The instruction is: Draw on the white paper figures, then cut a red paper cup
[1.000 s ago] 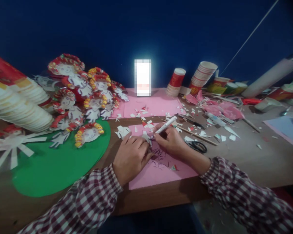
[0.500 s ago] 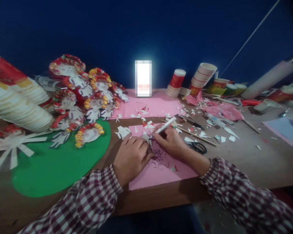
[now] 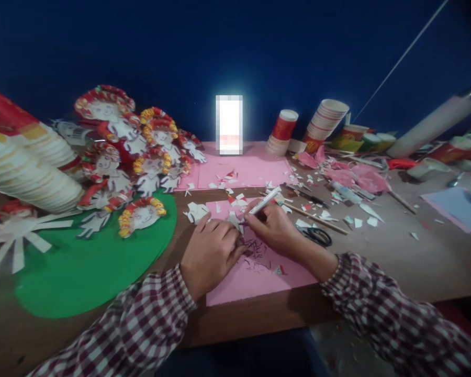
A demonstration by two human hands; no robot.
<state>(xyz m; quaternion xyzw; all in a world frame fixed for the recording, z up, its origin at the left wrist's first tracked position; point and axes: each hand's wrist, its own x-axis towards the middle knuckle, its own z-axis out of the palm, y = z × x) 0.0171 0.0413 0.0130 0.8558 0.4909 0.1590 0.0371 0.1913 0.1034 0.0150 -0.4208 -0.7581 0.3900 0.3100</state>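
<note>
My right hand (image 3: 273,228) grips a white marker pen (image 3: 264,201), its tip down on a small white paper piece (image 3: 234,220). My left hand (image 3: 211,251) lies curled beside it, fingers pressing that paper piece onto a pink sheet (image 3: 255,277). Dark pen marks show on the pink sheet just below the two hands. Both sleeves are red and white checked.
A green round card (image 3: 86,267) lies left, with several paper dolls (image 3: 141,212) in red and yellow headdresses. Stacked paper cups (image 3: 27,167) lie far left and more cups (image 3: 325,118) stand at the back. Black scissors (image 3: 317,236), sticks and paper scraps lie right. A lit phone (image 3: 229,124) stands behind.
The hands stay in place; the pen shifts only slightly. The view has drifted a little.
</note>
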